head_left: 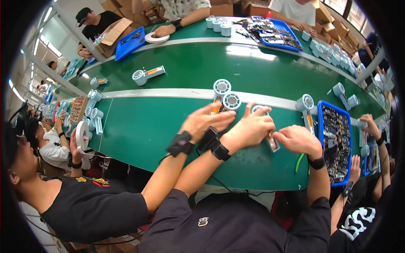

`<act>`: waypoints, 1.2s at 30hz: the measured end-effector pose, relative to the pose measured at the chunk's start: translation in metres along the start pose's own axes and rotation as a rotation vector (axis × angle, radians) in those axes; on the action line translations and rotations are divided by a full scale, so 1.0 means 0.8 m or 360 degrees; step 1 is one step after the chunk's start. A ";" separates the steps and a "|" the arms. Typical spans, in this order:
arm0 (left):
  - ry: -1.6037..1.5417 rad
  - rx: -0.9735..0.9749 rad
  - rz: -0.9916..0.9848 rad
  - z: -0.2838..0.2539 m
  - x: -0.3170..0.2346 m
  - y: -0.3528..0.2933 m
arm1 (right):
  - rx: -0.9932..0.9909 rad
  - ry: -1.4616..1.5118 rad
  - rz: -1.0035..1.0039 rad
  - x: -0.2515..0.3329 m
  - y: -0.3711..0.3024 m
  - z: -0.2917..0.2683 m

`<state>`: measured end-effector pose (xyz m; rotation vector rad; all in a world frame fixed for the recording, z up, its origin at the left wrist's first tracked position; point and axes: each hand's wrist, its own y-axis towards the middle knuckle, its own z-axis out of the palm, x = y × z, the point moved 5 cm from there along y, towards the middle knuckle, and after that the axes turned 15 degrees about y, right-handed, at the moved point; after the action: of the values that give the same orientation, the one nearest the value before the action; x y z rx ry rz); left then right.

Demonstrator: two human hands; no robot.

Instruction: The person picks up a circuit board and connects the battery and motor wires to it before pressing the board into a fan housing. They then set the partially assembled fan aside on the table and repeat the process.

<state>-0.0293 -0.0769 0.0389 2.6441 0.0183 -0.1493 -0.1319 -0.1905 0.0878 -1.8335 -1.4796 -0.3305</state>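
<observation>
My left hand [253, 128] is closed round a light-blue, fan-shaped housing [273, 144] with a round head and an open handle. Its palm side is hidden. Just to the right, my right hand [298, 140] is curled with its fingertips beside the handle's end; what they pinch, if anything, is hidden. A neighbour's hand [209, 120] reaches in from the left, close to my left hand, at another such housing [231, 101] with orange inside its handle. A further round-headed housing [222, 87] lies just behind that one.
Right of my hands stand another housing [307, 102] and a blue tray [321, 139] of small dark and metallic parts. A green-handled tool [299, 162] lies near my right wrist. Co-workers sit at both sides and across the green table [143, 126]. Housings [147, 74] lie beyond the pale rail [168, 92].
</observation>
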 end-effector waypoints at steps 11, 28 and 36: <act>0.0047 -0.0296 -0.0202 -0.009 0.002 0.002 | -0.0744 -0.0316 0.0037 -0.040 0.003 0.024; 0.0004 -0.0339 -0.0284 -0.010 -0.001 -0.001 | -0.0928 0.0509 -0.0425 -0.050 0.017 0.047; 0.0181 -0.0203 -0.0330 -0.006 -0.001 0.001 | -0.0964 0.0495 -0.0482 -0.058 0.020 0.048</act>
<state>-0.0293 -0.0753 0.0436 2.5154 0.3293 -0.0638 -0.1407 -0.1993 0.0271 -1.8730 -1.5310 -1.2683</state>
